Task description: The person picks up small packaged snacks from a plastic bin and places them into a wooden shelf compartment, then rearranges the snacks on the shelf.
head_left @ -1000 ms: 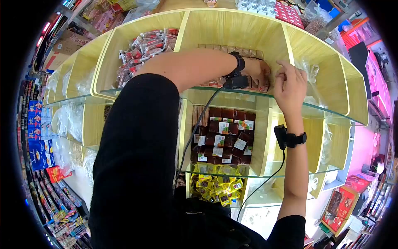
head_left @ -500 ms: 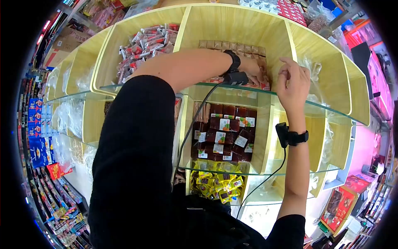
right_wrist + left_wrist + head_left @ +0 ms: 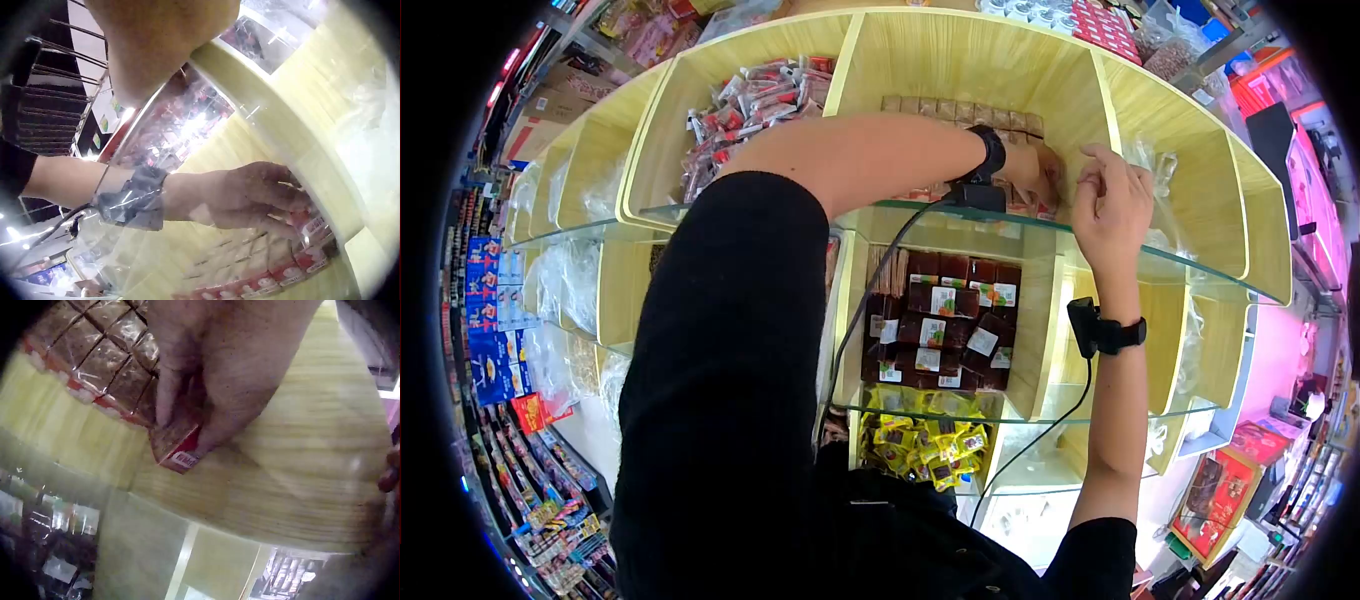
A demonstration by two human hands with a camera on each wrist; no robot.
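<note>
My left hand (image 3: pixel 1032 168) reaches into the middle top compartment, at the right end of rows of small brown-topped packets (image 3: pixel 975 112). In the left wrist view, its fingers and thumb pinch a small red-sided packet (image 3: pixel 182 455) at the corner of the rows. Several neighbouring packets (image 3: pixel 106 356) lie tightly side by side, with red and white fronts. The right hand (image 3: pixel 1112 210) is raised near the divider on the right, fingers loosely bent, holding nothing. From the right wrist view, the left hand (image 3: pixel 244 194) shows over the packets.
A glass strip (image 3: pixel 1000 222) edges the shelf front. Red-and-white sachets (image 3: pixel 760 100) fill the compartment to the left. Below lie dark labelled packs (image 3: pixel 940 320) and yellow packets (image 3: pixel 920 445). Clear plastic bags (image 3: pixel 1160 180) sit to the right. A cable (image 3: pixel 870 300) hangs from the left wrist.
My left hand has shifted slightly to the right along the packets, and its wrist has moved right too. The right hand stays nearly in place.
</note>
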